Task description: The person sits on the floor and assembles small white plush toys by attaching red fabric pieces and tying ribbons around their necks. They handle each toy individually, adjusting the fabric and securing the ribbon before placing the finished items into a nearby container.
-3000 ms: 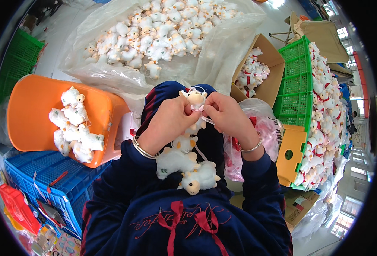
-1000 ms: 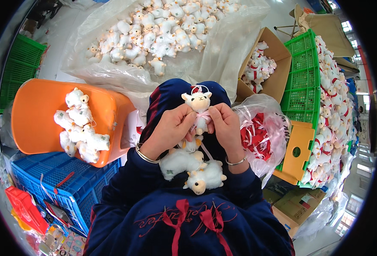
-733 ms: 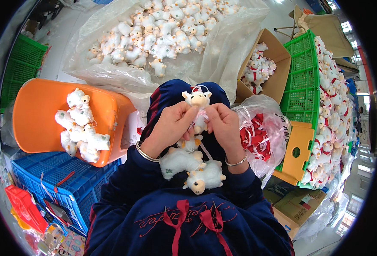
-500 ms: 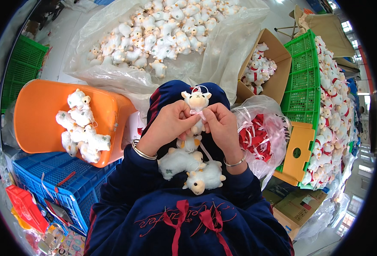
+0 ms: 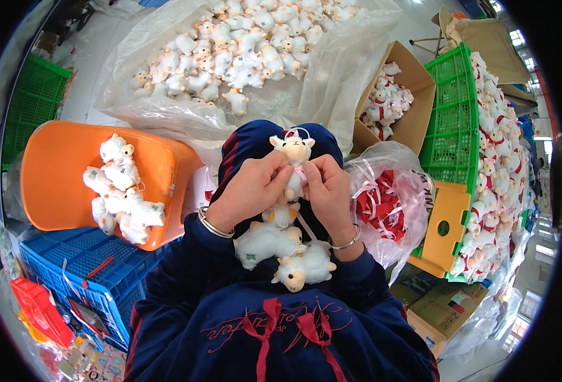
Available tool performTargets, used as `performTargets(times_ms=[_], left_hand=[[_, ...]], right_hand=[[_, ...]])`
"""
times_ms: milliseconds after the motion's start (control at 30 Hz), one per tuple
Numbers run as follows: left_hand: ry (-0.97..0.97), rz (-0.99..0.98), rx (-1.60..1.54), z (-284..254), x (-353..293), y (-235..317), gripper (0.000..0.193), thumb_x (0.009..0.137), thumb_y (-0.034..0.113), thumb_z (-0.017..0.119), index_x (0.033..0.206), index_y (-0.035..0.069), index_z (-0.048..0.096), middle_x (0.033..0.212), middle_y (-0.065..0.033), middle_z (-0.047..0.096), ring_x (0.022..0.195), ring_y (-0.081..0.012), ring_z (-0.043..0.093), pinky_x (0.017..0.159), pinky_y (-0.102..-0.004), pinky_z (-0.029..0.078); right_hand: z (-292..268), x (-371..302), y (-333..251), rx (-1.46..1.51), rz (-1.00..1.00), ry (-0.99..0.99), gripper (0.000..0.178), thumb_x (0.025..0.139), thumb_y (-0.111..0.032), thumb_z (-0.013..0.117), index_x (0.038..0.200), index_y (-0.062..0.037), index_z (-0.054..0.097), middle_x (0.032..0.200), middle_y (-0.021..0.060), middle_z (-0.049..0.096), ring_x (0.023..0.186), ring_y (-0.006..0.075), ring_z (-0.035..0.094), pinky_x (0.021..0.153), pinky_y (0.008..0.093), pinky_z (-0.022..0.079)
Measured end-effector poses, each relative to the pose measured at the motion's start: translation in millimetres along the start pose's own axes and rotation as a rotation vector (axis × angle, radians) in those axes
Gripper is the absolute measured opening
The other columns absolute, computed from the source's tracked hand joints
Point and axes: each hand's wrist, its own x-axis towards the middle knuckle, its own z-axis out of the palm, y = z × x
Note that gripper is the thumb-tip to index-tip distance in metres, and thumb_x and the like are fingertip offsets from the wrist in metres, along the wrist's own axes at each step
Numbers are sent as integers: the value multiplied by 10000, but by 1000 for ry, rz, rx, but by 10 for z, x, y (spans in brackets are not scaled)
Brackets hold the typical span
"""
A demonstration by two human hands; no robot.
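A small white plush sheep (image 5: 293,149) with a hanging loop on its head lies face up on my knees. At its neck is a thin pink ribbon (image 5: 300,173). My left hand (image 5: 260,184) pinches the ribbon on one side, thumb against forefinger. On the other side my right hand (image 5: 325,190) pinches it in the same way. Both hands hide part of the sheep's body. Closer to me on my lap lie more plush sheep: one (image 5: 265,245) on its side, another (image 5: 305,266) with its face toward me, and a third partly under my hands.
At the left, an orange stool (image 5: 58,172) bears several plush sheep, beside a blue crate (image 5: 71,254). A plastic bag (image 5: 154,108) heaped with sheep lies ahead. To the right are a cardboard box (image 5: 414,95), a bag of red ribbons (image 5: 383,207) and a green crate (image 5: 446,121).
My fingers have drawn the ribbon in closer at the sheep's neck, and my hands have shifted slightly. The sheep on my lap stay in place.
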Motion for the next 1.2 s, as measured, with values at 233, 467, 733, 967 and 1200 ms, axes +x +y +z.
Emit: performTargets(times_ms=[233, 467, 733, 967, 1200], left_hand=[[1, -71, -70, -21, -43, -47, 199, 1042, 190, 632, 922, 41, 580, 662, -2, 648, 512, -35, 561, 473, -200, 431], [-15, -197, -48, -134, -62, 54, 239, 953, 182, 765, 984, 47, 569, 739, 5, 651, 573, -13, 540, 446, -189, 399], [18, -167, 81, -177, -123, 88, 505, 850, 204, 861, 1232, 32, 578, 809, 7, 656, 648, -24, 562, 507, -201, 442], [-165, -125, 145, -163, -94, 162, 736, 826, 199, 854, 1438, 9, 492, 861, -36, 649, 674, -90, 607, 605, -253, 486], [-86, 81, -52, -139, -134, -26, 613, 886, 28, 765, 1440, 41, 502, 1014, -9, 632, 671, -24, 558, 602, -193, 456]], right_hand=[[-27, -15, -44, 60, 58, -33, 161, 1059, -162, 623, 972, -26, 617, 749, -8, 632, 566, 28, 517, 504, 203, 417], [-202, -2, -104, 137, 196, -20, 211, 1091, -215, 553, 1045, -24, 629, 771, 11, 655, 514, 29, 466, 448, 201, 352], [-510, 67, -55, 5, 115, 11, 236, 1088, -231, 549, 1099, -11, 632, 858, 54, 711, 559, 36, 501, 500, 202, 394], [-187, 12, -295, -117, 78, -236, 674, 846, -248, 821, 1364, 46, 506, 1230, 188, 696, 1048, 239, 714, 908, 359, 559], [-918, 228, -610, -412, -229, 368, 705, 802, -233, 867, 1366, 16, 525, 1186, 169, 696, 1061, 253, 710, 917, 368, 567]])
